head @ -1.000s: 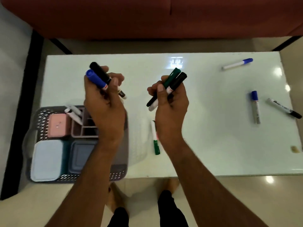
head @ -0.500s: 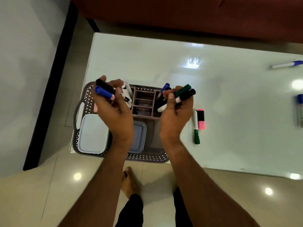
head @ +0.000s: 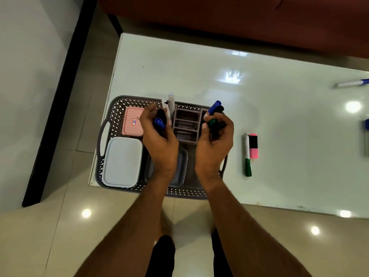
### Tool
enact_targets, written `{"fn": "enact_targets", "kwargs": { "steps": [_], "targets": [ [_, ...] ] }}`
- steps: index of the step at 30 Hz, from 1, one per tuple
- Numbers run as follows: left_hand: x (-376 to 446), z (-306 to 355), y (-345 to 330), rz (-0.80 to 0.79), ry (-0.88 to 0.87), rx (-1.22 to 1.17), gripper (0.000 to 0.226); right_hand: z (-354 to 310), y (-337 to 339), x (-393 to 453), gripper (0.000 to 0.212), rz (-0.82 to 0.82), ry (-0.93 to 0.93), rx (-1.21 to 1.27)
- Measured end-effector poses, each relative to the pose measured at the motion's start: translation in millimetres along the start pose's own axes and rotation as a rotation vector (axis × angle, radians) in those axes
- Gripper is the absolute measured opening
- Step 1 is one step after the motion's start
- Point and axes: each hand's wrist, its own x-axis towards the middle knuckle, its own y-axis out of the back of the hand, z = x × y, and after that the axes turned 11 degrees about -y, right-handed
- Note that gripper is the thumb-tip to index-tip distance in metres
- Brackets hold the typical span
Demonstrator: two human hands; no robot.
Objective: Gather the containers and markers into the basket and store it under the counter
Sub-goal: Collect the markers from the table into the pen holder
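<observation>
Both hands have come down over the basket (head: 111,124) since a moment ago, their markers now pointing up toward the camera rather than fanned out sideways. Nearest, the left hand (head: 159,140) is closed around a blue-capped marker (head: 159,122) and a black one beside it, while the right hand (head: 214,143) grips a bunch with a green cap (head: 212,122) showing. Under the wrists, the basket sits at the near left corner of the white table (head: 199,76); it holds a pale blue box (head: 121,161), a grey box (head: 180,166) partly hidden by the left forearm, a pink box (head: 132,120) and a divided organizer (head: 186,124) between the hands. Just past the fingers, two white markers (head: 169,102) stand at the organizer's left end and a blue-capped one (head: 214,106) at its right. Right of the basket, a green-capped marker (head: 247,154) and a pink highlighter (head: 253,145) lie side by side on the table. Farther right, another marker (head: 351,83) lies near the frame's edge.
</observation>
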Motion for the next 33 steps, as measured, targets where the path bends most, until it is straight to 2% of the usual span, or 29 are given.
{"fn": "enact_targets", "kwargs": {
  "steps": [3, 12, 17, 26, 33],
  "targets": [
    [-1, 2, -2, 0.014, 0.008, 0.002, 0.053, 2, -2, 1, 0.043, 0.021, 0.003, -0.003],
    [-2, 6, -6, 0.026, 0.019, -0.007, 0.06, 3, 2, 4, 0.044, 0.027, -0.001, -0.04],
    [-2, 6, -7, 0.062, 0.03, 0.007, 0.053, 1, 5, 6, 0.044, 0.026, 0.009, -0.055],
    [-6, 23, -11, 0.213, -0.143, 0.09, 0.046, -7, 42, 22, 0.039, -0.002, 0.077, -0.013],
    [-40, 67, -66, 0.129, -0.306, 0.015, 0.04, -15, 114, 56, 0.032, 0.047, 0.156, -0.047]
  ]
}}
